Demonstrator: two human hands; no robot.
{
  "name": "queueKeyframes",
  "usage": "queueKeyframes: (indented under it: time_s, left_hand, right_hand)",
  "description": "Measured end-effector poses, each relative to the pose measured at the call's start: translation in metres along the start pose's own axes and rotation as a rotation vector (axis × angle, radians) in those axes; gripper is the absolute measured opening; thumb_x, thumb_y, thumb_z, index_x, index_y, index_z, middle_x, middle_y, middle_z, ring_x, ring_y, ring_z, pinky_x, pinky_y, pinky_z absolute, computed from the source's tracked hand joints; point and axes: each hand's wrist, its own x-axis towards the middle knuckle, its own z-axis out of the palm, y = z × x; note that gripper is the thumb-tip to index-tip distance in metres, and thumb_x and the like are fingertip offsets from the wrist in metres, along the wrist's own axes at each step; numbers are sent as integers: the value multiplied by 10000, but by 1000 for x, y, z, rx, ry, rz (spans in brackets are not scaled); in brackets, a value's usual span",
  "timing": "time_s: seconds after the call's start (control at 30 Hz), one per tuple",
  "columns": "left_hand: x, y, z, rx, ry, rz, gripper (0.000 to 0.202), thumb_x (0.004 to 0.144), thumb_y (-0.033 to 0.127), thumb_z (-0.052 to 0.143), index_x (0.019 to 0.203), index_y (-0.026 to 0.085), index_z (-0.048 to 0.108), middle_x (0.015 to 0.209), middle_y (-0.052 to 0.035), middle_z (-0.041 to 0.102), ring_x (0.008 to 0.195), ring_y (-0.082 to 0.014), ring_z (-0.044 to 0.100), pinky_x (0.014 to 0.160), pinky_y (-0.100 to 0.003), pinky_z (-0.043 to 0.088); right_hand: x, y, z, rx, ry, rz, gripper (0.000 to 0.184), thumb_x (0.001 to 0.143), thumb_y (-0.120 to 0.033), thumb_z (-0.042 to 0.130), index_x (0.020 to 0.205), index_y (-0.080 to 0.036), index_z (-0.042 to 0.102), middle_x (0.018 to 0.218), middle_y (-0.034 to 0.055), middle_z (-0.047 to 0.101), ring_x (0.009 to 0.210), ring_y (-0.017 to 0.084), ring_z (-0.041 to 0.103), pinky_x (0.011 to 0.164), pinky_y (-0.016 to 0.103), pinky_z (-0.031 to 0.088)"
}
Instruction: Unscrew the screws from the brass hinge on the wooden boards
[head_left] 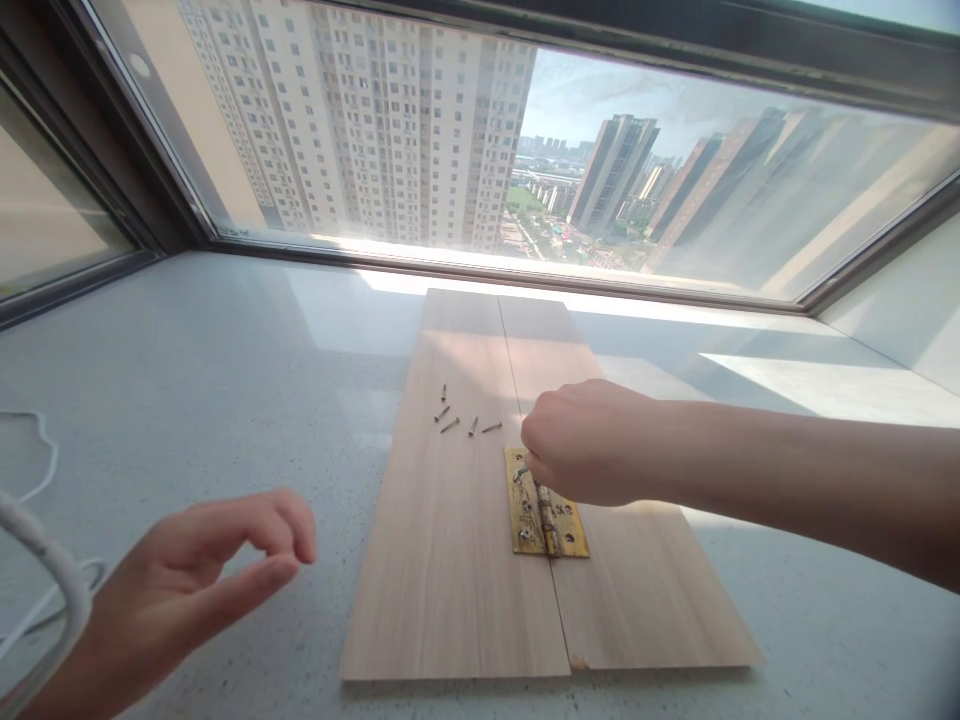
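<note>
A brass hinge (546,530) with worn, darkened patches and screw holes lies across the seam between two pale wooden boards, the left board (457,580) and the right board (637,590). My right hand (581,440) is closed over the hinge's upper end, and its fingertips are hidden from me. A small metal screw (519,473) shows beside that hand, at an upper hole of the left leaf. Several loose screws (450,425) lie on the left board. Off to the left, above the sill, my left hand (217,570) holds nothing; its fingers are bent, with thumb and forefinger apart.
Both boards rest on a speckled white windowsill (225,400). A white cable (52,580) loops at the far left, near my left forearm. Beyond the sill stands a window with a dark frame (465,272). A small chip (579,662) marks the boards' near edge.
</note>
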Motion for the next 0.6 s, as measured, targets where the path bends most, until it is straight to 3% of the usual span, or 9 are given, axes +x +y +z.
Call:
queueKeyframes:
  time_s: [0.03, 0.17, 0.2, 0.3, 0.37, 0.47, 0.6]
  left_hand:
    - [13, 5, 8, 105, -96, -49, 128, 785, 317, 622, 715, 214, 645, 725, -25, 672, 617, -172, 609, 522, -259, 497]
    - [61, 12, 50, 295, -125, -77, 124, 830, 302, 584, 827, 197, 650, 805, -48, 673, 736, -181, 615, 576, -244, 477]
    - [71, 11, 62, 314, -139, -54, 140, 826, 308, 597, 875, 192, 658, 816, -48, 674, 747, -184, 612, 652, -279, 489]
    - [102, 3, 94, 257, -258, 31, 245, 775, 333, 672, 985, 207, 669, 837, -36, 674, 851, -219, 596, 822, -389, 460]
    - [118, 0, 109, 108, -315, 80, 238, 742, 317, 706, 944, 194, 674, 889, -39, 682, 900, -224, 590, 843, -373, 457]
    - [133, -1, 123, -159, -380, 112, 68, 760, 174, 636, 812, 157, 678, 868, -34, 683, 889, -209, 605, 798, -314, 480]
    - [135, -2, 128, -303, -355, 88, 202, 755, 50, 524, 833, 137, 689, 812, -30, 682, 830, -193, 621, 708, -279, 493]
  right_hand:
    - [5, -3, -4, -25, -13, -13, 237, 793, -195, 501, 590, -158, 619, 548, 43, 542, 430, 131, 473, 403, 271, 303]
    - [21, -4, -10, -122, 11, -156, 195, 744, -161, 529, 565, -152, 606, 508, 23, 506, 442, 131, 466, 423, 267, 298]
    - [23, -2, -10, -147, 18, -215, 195, 738, -148, 531, 556, -154, 599, 496, 13, 494, 448, 127, 456, 438, 270, 291]
    - [19, 7, -7, -217, 22, -385, 197, 741, -89, 510, 581, -163, 597, 471, -16, 470, 450, 109, 408, 475, 280, 262]
    - [15, 12, -4, -236, 78, -439, 179, 781, -102, 484, 684, -174, 616, 479, -25, 482, 435, 105, 377, 477, 280, 232]
    - [10, 13, 5, -121, 276, -409, 170, 851, -240, 441, 915, -184, 587, 581, -15, 565, 428, 107, 369, 462, 268, 196]
    - [8, 6, 17, 115, 519, -228, 201, 877, -324, 387, 903, -171, 515, 784, 35, 616, 504, 112, 410, 459, 256, 206]
